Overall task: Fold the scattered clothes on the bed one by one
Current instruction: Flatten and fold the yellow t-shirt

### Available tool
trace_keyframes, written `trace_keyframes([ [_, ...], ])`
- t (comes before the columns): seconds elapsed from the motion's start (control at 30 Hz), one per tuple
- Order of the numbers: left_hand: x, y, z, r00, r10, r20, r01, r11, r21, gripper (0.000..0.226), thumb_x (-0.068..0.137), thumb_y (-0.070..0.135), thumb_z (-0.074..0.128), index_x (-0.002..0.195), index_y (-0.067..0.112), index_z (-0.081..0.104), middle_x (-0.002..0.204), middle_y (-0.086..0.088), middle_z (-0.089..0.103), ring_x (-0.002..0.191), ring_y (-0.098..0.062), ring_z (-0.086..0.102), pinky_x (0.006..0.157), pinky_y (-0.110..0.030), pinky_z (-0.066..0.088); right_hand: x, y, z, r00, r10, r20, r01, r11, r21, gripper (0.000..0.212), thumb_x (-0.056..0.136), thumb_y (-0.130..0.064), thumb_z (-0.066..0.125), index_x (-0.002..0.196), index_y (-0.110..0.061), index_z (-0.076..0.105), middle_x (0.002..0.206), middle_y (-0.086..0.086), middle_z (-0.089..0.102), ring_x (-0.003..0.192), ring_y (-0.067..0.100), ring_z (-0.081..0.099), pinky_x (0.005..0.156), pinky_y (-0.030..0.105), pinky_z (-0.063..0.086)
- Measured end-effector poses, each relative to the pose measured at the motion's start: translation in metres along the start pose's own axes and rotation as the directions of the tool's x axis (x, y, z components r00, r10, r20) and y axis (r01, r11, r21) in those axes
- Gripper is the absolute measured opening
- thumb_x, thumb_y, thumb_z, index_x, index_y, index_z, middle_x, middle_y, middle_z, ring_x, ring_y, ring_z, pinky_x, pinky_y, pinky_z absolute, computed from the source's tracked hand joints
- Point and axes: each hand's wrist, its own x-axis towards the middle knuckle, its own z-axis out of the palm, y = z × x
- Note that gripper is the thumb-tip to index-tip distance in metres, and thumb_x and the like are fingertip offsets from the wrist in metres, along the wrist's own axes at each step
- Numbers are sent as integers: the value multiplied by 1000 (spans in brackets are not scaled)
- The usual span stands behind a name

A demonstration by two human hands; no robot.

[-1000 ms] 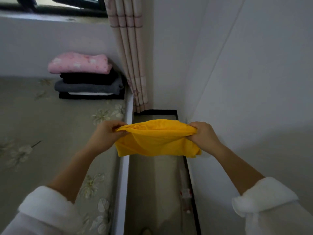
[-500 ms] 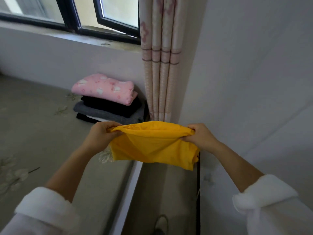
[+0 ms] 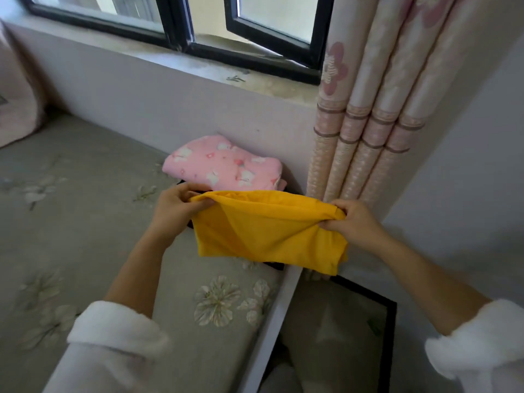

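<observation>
A folded yellow garment point(image 3: 269, 234) hangs in the air between my hands, over the bed's right corner. My left hand point(image 3: 175, 209) pinches its upper left corner and my right hand point(image 3: 354, 222) grips its upper right corner. Just behind it stands a stack of folded clothes with a pink flowered piece point(image 3: 224, 165) on top; the dark pieces underneath are mostly hidden by the yellow garment. The grey flowered bed sheet point(image 3: 85, 222) spreads to the left.
A pink striped curtain point(image 3: 365, 131) hangs right of the stack beside the wall corner. A black-framed window point(image 3: 198, 29) and its sill run along the back wall. The bed's white edge point(image 3: 278, 307) borders a narrow floor gap. A pinkish pillow point(image 3: 17, 109) lies far left.
My hands have carried the yellow garment left and forward, from over the floor gap to just in front of the stack. The view has tilted up toward the window.
</observation>
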Motion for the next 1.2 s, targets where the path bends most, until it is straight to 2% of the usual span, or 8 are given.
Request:
trace_keyframes([
  [0.17,86,-15,-49,998,-62,-17,59,990,-130,44,62,37,77,104,34,68,84,2,69,79,-16,60,68,-36,46,87,-31,23,992,8,125,-19,996,85,19,74,-2,77,90,-8,70,86,7,70,76,5,64,68,21,50],
  [0.37,182,-9,-84,989,-111,-93,100,989,-113,33,69,22,62,98,35,69,67,-8,49,61,-17,42,56,-28,36,167,-71,55,991,-6,136,-19,983,185,17,76,-3,76,92,0,70,94,21,70,84,26,67,73,38,53],
  [0.53,267,3,-101,986,-97,-135,90,995,-52,35,68,18,51,94,33,69,64,-2,37,56,-13,31,51,-27,23,219,-83,70,994,2,111,-35,953,300,30,76,-7,76,83,-34,68,79,-19,72,75,-1,66,64,17,54],
  [0.77,374,-34,-49,970,-153,-188,170,982,80,40,85,10,61,123,18,54,70,-1,49,51,-1,45,45,-13,36,303,-47,94,964,258,-66,-235,940,246,21,80,-8,71,93,6,63,93,26,64,85,40,61,66,44,48],
  [0.93,404,-83,-15,960,-247,-131,265,953,145,37,92,14,61,128,15,51,118,-14,61,99,-24,60,87,-38,51,343,-4,109,898,428,-102,-396,887,237,22,80,-3,66,95,11,60,91,26,65,86,39,62,72,47,51],
  [1.03,405,-104,1,960,-168,-225,236,917,322,40,95,19,56,132,8,47,134,-16,52,120,-29,50,100,-41,40,352,10,114,887,431,-165,-425,903,68,14,84,-5,60,97,0,59,95,14,63,96,36,60,75,37,47],
  [1.1,394,-116,8,971,55,-234,83,837,542,39,97,19,51,133,5,48,138,-18,48,128,-35,41,106,-44,32,349,15,121,909,327,-258,-390,887,-250,29,88,-12,57,116,-8,52,117,10,56,114,31,49,89,38,40],
  [1.2,363,-127,21,957,290,25,-235,716,657,35,97,29,43,125,12,57,140,-11,49,132,-31,39,107,-45,28,333,9,144,984,-31,-176,-67,850,-523,44,92,-26,53,133,-16,44,139,6,44,129,25,35,106,46,26],
])
